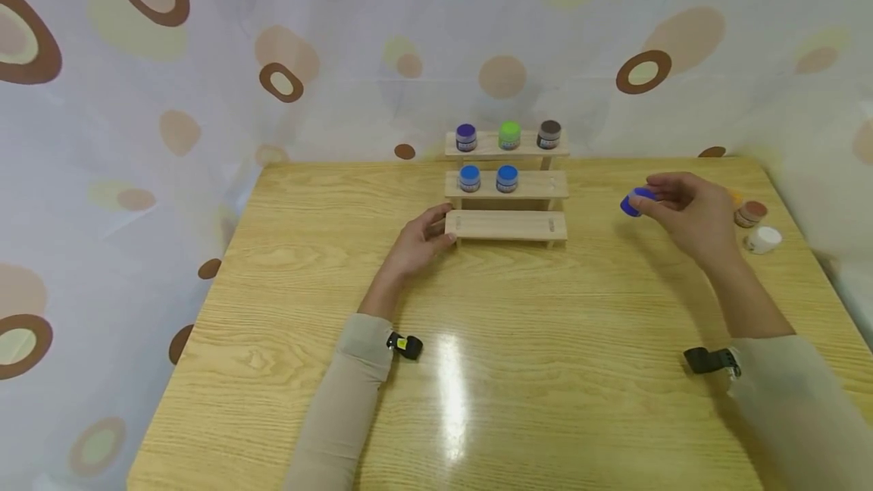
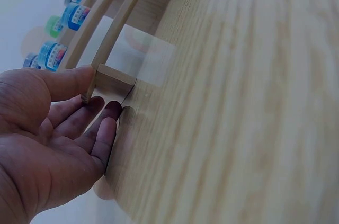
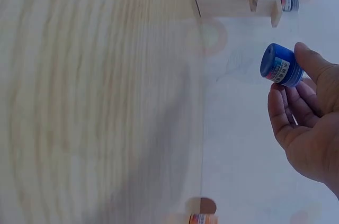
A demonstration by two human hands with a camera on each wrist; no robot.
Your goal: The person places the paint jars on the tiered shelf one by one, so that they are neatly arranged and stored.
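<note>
A three-step wooden rack (image 1: 505, 224) stands at the table's far middle. Its top step carries a purple jar (image 1: 466, 136), a green jar (image 1: 508, 134) and a brown jar (image 1: 549, 134). Two blue-lidded jars (image 1: 469, 177) sit on the middle step, and the bottom step is bare. My left hand (image 1: 442, 227) pinches the left end of the bottom step (image 2: 114, 81), thumb on top and fingers below. Off to the right, my right hand (image 1: 658, 199) holds a blue jar (image 3: 280, 65) above the table between thumb and fingertips.
A brown-lidded jar (image 1: 751, 214) and a white-lidded jar (image 1: 764, 239) stand near the table's right edge, behind my right hand. The wooden table (image 1: 477, 339) is backed by a spotted curtain (image 1: 204, 59). A black wrist camera sits on each sleeve.
</note>
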